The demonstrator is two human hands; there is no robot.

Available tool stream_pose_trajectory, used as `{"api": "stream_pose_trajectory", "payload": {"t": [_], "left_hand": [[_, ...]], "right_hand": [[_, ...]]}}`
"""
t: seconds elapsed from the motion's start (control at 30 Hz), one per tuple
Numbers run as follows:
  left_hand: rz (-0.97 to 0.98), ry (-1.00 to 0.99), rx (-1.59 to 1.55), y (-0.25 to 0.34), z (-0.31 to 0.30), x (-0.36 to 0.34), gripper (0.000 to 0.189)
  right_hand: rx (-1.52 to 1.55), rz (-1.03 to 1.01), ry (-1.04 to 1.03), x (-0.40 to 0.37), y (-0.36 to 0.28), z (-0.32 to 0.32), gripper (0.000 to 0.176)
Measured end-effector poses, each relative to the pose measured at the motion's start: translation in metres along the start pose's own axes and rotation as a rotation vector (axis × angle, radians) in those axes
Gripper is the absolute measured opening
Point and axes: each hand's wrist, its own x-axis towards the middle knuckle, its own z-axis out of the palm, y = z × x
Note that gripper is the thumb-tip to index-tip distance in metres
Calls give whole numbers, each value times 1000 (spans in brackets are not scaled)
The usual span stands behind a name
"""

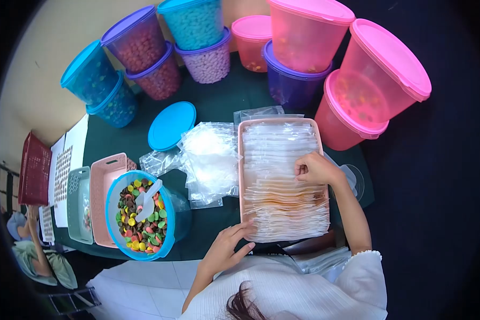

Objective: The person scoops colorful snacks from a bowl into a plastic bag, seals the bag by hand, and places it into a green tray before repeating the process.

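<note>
A pink tray (242, 176) holds rows of clear plastic bags (277, 146) at its back and a dense row of flat packets (288, 216) at its front. My right hand (316, 169) is over the tray's right half, its fingers curled together above the bags; what they pinch, if anything, is too small to tell. At the tray's front left corner, my left hand (229, 248) rests with its fingers spread, touching the rim and holding nothing. Left of the tray lies a loose pile of clear bags (210, 157).
A blue tub (178, 213) of colourful candies with a white scoop (148, 202) stands left, beside pink (104, 178) and green baskets (79, 186). A blue lid (172, 126) lies behind. Stacked lidded tubs (309, 37) line the back. Another person (37, 256) is at far left.
</note>
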Motion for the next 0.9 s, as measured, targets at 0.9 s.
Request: {"api": "stream_pose_trajectory", "payload": {"t": [0.9], "left_hand": [[160,738,-809,9,-70,-128,54]], "right_hand": [[690,-486,401,-27,-200,92,4]]}}
